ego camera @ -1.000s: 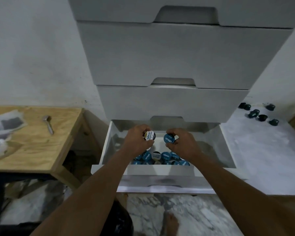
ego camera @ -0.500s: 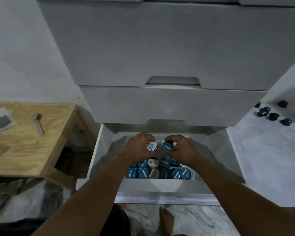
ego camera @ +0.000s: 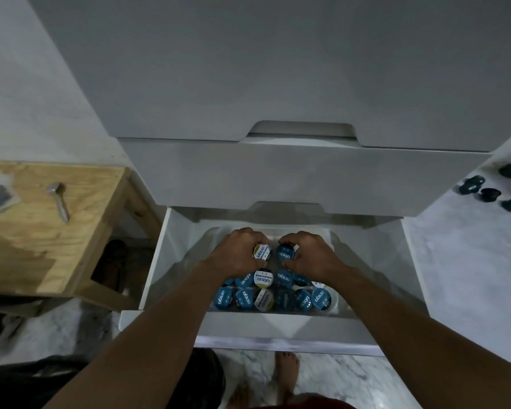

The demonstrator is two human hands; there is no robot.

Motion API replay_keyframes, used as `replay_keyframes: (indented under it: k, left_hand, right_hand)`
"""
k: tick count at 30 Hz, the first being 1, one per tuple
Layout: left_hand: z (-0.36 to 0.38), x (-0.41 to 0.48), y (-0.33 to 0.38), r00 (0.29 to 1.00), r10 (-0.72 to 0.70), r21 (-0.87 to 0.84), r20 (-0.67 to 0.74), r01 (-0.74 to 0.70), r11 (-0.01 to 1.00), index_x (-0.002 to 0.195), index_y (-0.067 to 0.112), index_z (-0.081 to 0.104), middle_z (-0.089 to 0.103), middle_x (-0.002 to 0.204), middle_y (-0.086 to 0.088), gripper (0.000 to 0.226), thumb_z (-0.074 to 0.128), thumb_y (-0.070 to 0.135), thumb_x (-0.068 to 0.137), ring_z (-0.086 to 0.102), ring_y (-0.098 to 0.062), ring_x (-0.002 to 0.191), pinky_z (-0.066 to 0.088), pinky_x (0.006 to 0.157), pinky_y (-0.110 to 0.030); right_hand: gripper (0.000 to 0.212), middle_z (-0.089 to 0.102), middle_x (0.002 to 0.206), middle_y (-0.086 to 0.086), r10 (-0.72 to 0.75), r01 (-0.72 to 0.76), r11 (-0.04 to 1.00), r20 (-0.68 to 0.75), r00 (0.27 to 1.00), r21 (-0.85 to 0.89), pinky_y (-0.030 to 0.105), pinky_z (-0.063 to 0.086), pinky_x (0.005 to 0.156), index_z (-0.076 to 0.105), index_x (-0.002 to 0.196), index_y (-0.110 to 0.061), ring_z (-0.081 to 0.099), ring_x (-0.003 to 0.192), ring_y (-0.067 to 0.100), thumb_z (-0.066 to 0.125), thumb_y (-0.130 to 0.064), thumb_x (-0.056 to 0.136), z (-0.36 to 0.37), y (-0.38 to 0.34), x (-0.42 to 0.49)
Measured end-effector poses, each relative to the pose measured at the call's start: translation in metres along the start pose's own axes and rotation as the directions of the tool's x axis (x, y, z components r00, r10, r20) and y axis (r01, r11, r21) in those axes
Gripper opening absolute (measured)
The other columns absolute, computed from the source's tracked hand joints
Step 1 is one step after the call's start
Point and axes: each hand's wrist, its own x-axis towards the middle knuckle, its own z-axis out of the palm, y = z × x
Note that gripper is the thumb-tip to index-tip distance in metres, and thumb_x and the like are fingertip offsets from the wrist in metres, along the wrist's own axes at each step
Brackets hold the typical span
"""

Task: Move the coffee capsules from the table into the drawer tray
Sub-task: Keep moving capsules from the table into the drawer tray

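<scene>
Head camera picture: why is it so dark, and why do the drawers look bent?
Head view: dim light turns the table capsules into dark blobs; the wide lens bends the cabinet edges; the left hand and right hand cast soft shadows in the drawer; lid print on the tray capsules is sharp.
</scene>
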Motion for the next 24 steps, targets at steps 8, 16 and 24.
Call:
replay_keyframes:
  k: [8,16,24]
  left_hand:
    - [-0.0047,0.0019,-0.0035,1.000,-0.017,-0.046,0.002,0.017,0.999,0.105,0.024,0.069,0.070,0.100,0.004,0.029,0.073,0.027,0.076,0.062,-0.011,0.090,0.049,0.081,-0.024]
    - [-0.0024,0.0021,-0.0044,0.999,-0.043,-0.066,0.032,0.045,0.997,0.103,0.026,0.069,0.070,0.096,0.006,0.027,0.073,0.024,0.077,0.062,-0.010,0.087,0.052,0.083,-0.027]
    - [-0.0027,0.0025,-0.0031,0.997,-0.027,-0.024,0.065,0.029,0.999,0.104,0.024,0.069,0.071,0.101,0.005,0.030,0.074,0.029,0.075,0.062,-0.010,0.092,0.053,0.085,-0.030]
  right_hand:
    - [0.039,0.062,0.123,0.008,0.001,-0.001,1.000,0.007,1.000,0.004,0.035,0.048,0.098,0.063,0.122,-0.016,0.059,0.109,0.025,0.068,-0.021,0.083,-0.0021,-0.0004,0.0001]
    - [0.036,0.065,0.118,0.004,0.055,-0.056,0.998,0.040,0.998,0.010,0.018,0.044,0.083,0.065,0.118,-0.018,0.063,0.098,0.019,0.070,-0.020,0.082,0.0012,0.0009,0.0001]
    - [0.036,0.068,0.113,0.006,0.039,-0.039,0.999,0.022,0.999,0.004,0.021,0.047,0.084,0.067,0.116,-0.016,0.064,0.094,0.021,0.071,-0.019,0.080,0.0037,-0.0004,-0.0032]
